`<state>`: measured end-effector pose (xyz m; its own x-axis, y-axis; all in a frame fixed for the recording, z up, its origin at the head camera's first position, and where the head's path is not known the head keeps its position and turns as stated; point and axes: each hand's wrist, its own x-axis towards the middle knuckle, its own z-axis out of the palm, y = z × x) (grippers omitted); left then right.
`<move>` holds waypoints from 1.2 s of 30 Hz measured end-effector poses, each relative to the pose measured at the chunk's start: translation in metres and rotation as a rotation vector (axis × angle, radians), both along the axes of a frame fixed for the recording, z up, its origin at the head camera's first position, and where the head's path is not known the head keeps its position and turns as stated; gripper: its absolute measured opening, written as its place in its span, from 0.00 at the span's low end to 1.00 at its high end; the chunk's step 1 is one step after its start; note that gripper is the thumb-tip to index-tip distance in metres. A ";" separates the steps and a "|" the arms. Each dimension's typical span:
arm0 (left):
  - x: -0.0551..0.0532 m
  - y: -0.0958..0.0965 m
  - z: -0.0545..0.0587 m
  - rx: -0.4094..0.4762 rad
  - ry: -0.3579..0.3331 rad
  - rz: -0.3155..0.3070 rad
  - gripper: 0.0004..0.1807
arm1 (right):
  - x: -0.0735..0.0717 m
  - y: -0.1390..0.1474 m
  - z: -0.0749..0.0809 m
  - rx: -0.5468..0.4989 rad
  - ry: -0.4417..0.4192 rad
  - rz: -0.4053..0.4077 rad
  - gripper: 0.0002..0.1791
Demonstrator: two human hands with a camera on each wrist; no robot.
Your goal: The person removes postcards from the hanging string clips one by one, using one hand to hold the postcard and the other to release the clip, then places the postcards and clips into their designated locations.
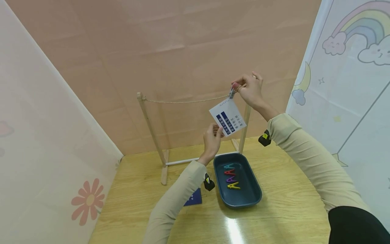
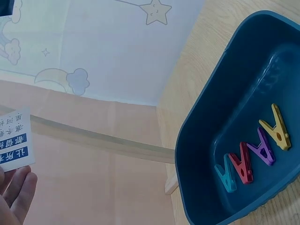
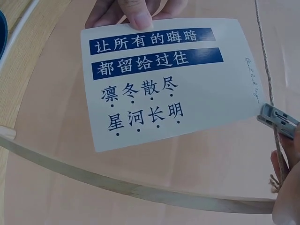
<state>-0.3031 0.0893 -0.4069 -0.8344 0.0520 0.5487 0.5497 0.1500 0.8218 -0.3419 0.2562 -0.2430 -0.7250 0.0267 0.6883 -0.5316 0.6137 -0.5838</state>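
A white card (image 3: 206, 93) with printed characters and two dark blue bands hangs tilted near the right end of the twine (image 1: 189, 101). My left hand (image 1: 211, 142) pinches the card's lower edge between thumb and fingers. Up at the opposite corner, my right hand (image 1: 251, 91) grips a grey clothespin (image 3: 279, 119). In the right wrist view the clothespin's jaws sit over the twine, right at the card's corner. Part of the right hand's fingers is cut off there. Only the card's edge and some left fingertips (image 2: 23, 192) show in the left wrist view.
A wooden stand (image 1: 150, 128) carries the twine between two posts. In front of its right post, a dark blue tray (image 1: 240, 200) holds several coloured clothespins (image 1: 233, 185). A dark blue card (image 1: 195, 198) lies on the table, partly behind my left sleeve. Printed cloth walls stand on both sides.
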 end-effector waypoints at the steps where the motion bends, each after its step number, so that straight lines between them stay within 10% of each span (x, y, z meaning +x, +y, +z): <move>1: 0.000 0.000 0.000 -0.001 0.002 0.001 0.05 | 0.000 0.000 0.000 -0.005 0.005 -0.003 0.06; 36: 0.001 -0.015 -0.002 0.001 0.046 0.002 0.05 | 0.005 -0.006 0.013 -0.198 0.008 -0.006 0.04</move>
